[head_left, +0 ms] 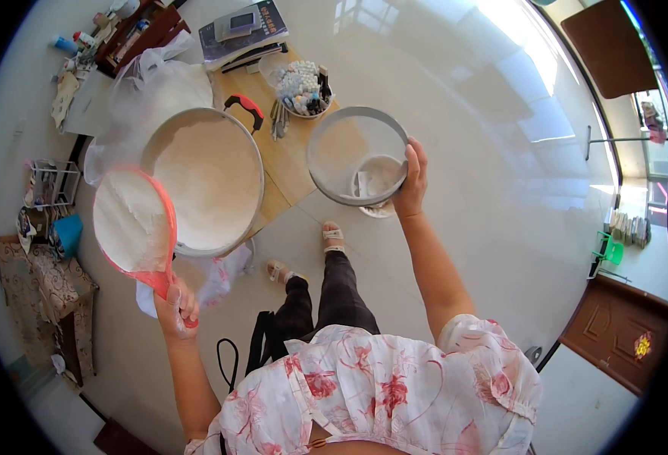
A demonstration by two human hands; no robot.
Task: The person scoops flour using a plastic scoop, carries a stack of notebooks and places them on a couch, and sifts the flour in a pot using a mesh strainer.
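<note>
My left hand is closed round the handle of a red scoop heaped with white powder, held beside the near-left rim of a big round basin. That basin stands on the wooden table and holds more of the pale powder. On the right, my right hand grips the rim of a round sieve, with its thumb on the edge. Through the sieve's mesh a white container shows below, with something white in it.
A wooden table bears a red-handled tool, a tub of many pens and books. A plastic bag lies behind the basin. Cloth-covered furniture stands at left, a brown door at right.
</note>
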